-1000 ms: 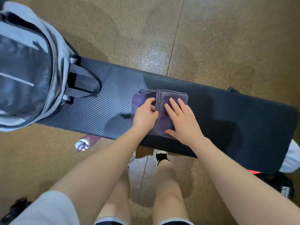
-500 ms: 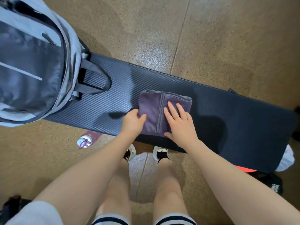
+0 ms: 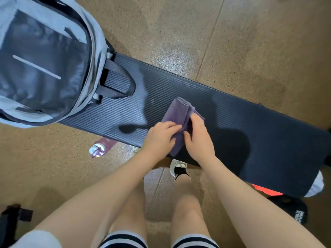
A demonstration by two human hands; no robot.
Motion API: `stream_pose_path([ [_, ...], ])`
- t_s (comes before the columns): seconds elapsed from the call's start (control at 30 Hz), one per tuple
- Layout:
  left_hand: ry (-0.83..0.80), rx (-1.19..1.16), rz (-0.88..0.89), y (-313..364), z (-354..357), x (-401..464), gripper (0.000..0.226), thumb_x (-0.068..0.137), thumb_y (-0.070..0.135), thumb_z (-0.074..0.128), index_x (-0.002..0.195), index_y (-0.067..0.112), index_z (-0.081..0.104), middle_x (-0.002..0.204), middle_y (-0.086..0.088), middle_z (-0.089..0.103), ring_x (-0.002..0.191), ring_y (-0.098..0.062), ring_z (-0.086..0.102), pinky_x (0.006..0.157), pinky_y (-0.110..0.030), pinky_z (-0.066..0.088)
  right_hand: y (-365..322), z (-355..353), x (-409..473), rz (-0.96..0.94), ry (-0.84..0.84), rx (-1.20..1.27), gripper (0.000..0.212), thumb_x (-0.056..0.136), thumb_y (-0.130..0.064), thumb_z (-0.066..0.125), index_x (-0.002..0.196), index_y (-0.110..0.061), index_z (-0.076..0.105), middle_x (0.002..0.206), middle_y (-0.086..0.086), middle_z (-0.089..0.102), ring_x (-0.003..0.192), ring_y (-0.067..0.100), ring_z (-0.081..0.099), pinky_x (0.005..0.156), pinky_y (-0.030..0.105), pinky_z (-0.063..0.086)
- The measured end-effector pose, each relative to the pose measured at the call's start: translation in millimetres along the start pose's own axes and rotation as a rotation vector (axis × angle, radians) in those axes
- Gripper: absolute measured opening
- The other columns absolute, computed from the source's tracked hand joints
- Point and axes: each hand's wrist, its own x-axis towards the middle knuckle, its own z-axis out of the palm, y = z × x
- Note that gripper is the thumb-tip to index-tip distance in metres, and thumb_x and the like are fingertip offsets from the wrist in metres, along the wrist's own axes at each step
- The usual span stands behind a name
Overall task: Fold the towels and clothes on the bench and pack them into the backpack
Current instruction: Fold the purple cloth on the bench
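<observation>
Purple terry cloth, folded into a narrow bundle, is the towel (image 3: 176,114), and it sits at the middle of the head view, over the near edge of the dark ribbed desk (image 3: 250,126). The left hand (image 3: 161,138) is closed on its near left part with the fingers laid across the top. The right hand (image 3: 198,138) pinches the right edge between thumb and fingers, a ring showing on one finger. Both grips sit on the near end, probably so that the layers stay together while the bundle is lifted or turned for another fold. The far end looks raised off the desk, though I cannot tell how far.

The towel's long axis runs from about 6 o'clock to 12 o'clock, tipped a little toward 1, with the far tip pointing away from the person. The grey backpack (image 3: 95,43) stands at 10 o'clock on the desk's left end, its main compartment unzipped and gaping, so the route for packing is up and left. A bottle (image 3: 97,149) lies on the floor at 8 o'clock.
</observation>
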Motion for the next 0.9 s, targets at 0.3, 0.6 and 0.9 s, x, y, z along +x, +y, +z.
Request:
stream_pose_path([
  [0.3,0.010,0.347,0.158,-15.2,47.2,-35.3,0.057,0.075,0.016,0.048,0.131,0.008,0.046,0.134,-0.011,0.053,0.125,-0.025,0.049,0.110,-0.038,0.026,16.5,-16.5,8.3,-0.722,-0.198,-0.851,0.060,0.082,-0.019,0.035,0.142,-0.012,0.037,0.150,0.006,0.033,0.140,0.024,0.029,0.115,0.040,0.009],
  [0.6,0.097,0.041,0.055,-42.8,51.1,-65.4,0.070,0.075,0.005,0.066,0.136,-0.002,0.033,0.147,-0.020,0.032,0.137,-0.029,0.027,0.113,-0.036,0.021,45.1,-41.0,32.5,-0.578,-0.207,-1.040,0.079,0.087,-0.050,0.052,0.148,-0.012,0.019,0.156,0.006,0.019,0.144,0.024,0.019,0.114,0.042,0.001],
  [0.9,0.197,0.044,-0.001,-33.4,56.5,-54.7,0.051,0.077,0.015,0.062,0.126,0.005,0.051,0.144,-0.027,0.031,0.129,-0.042,0.036,0.103,-0.046,0.032,35.7,-13.5,32.2,-0.949,-0.259,-1.081,0.072,0.073,-0.038,0.072,0.137,-0.018,0.046,0.143,0.012,0.044,0.132,0.031,0.042,0.109,0.046,0.030],
])
